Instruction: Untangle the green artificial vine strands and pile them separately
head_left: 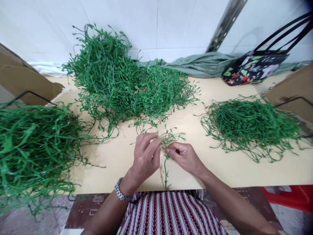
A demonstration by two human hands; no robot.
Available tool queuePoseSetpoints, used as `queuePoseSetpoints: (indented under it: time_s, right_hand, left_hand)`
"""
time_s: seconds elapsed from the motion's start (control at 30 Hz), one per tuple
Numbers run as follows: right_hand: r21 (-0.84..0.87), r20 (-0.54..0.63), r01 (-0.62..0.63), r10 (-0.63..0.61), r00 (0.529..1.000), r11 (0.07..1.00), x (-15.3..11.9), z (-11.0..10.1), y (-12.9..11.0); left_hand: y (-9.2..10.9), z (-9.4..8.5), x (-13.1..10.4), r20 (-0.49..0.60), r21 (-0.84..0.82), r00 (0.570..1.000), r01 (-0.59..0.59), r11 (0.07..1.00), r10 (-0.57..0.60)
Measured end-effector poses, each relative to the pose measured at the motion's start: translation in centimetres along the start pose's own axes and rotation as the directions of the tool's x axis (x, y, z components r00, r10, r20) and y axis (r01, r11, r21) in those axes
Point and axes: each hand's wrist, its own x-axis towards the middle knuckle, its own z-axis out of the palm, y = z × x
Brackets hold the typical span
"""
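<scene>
A thin green stem sprig (166, 173), seemingly plastic with small buds, hangs down between my hands toward the table's front edge. My right hand (184, 157) pinches the sprig near its upper part between thumb and index finger. Close on its left, my left hand (147, 154) has its fingertips drawn together at the same stems; their exact contact is partly hidden. A small loose tangle of similar green stems (170, 135) spreads just beyond my fingertips. A metal watch (120, 190) circles my left wrist.
A large heap of green stems (107, 75) rises at the back, with more piles at left (36, 143) and right (251, 124). Cardboard pieces (26, 76) flank the pale table (193, 124). A floral bag (254, 68) leans by the tiled wall (176, 23).
</scene>
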Motion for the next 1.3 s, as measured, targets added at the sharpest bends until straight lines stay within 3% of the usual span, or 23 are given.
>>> queuePoseSetpoints:
  time_s: [0.07,0.1,0.17,0.27,0.37,0.47,0.53,0.63,0.8,1.0,1.2,1.3]
  right_hand:
    - [0.130,-0.022,-0.064,0.068,0.997,0.989,0.0,-0.1,0.3]
    - [0.171,-0.038,-0.080,0.088,0.995,0.982,0.0,-0.2,0.4]
    - [0.219,-0.078,-0.070,0.089,0.993,0.973,0.1,-0.2,0.6]
    - [0.241,-0.121,-0.031,0.062,0.991,0.970,0.3,0.0,0.5]
    - [0.220,-0.155,-0.018,0.053,0.987,0.975,0.7,0.3,0.4]
    - [0.186,-0.183,-0.009,0.043,0.982,0.983,1.2,0.8,0.4]
    - [0.161,-0.169,-0.007,0.035,0.985,0.987,1.5,1.1,0.5]
    - [0.058,-0.157,0.048,-0.039,0.987,0.997,1.9,1.7,0.6]
    - [-0.179,-0.216,0.201,-0.237,0.947,0.963,2.3,2.4,0.9]
    - [-0.291,-0.177,0.178,-0.236,0.955,0.940,3.1,2.3,1.0]
    - [-0.509,0.067,0.076,-0.049,0.997,0.857,2.3,0.7,-0.7]
    - [-0.407,0.365,0.259,-0.104,0.925,0.876,0.9,-1.2,-2.8]
  left_hand:
    - [0.6,-0.4,-0.3,-0.050,-0.121,0.996,0.065,0.991,-0.071]
    - [0.9,-0.6,-0.5,-0.015,-0.191,0.993,0.115,0.975,-0.120]
    - [1.3,-0.5,-0.8,0.155,-0.292,0.961,0.268,0.918,-0.231]
    - [1.1,0.4,-0.7,0.381,-0.336,0.821,0.552,0.763,-0.426]
    - [0.5,1.5,-0.1,0.402,-0.539,0.670,0.724,0.431,-0.624]
    - [0.1,2.3,0.9,0.336,-0.789,0.554,0.607,0.094,-0.762]
    - [0.0,2.5,1.5,0.324,-0.857,0.511,0.516,-0.018,-0.796]
    - [0.0,2.6,2.1,0.369,-0.867,0.473,0.486,-0.112,-0.800]
    - [-0.2,2.8,2.3,0.371,-0.872,0.462,0.471,-0.132,-0.805]
    - [-0.7,2.9,3.1,0.290,-0.891,0.485,0.452,-0.047,-0.825]
    - [-1.9,1.9,4.1,0.190,-0.841,0.540,0.521,0.148,-0.820]
    - [-2.5,1.3,4.2,0.196,-0.784,0.601,0.571,0.245,-0.775]
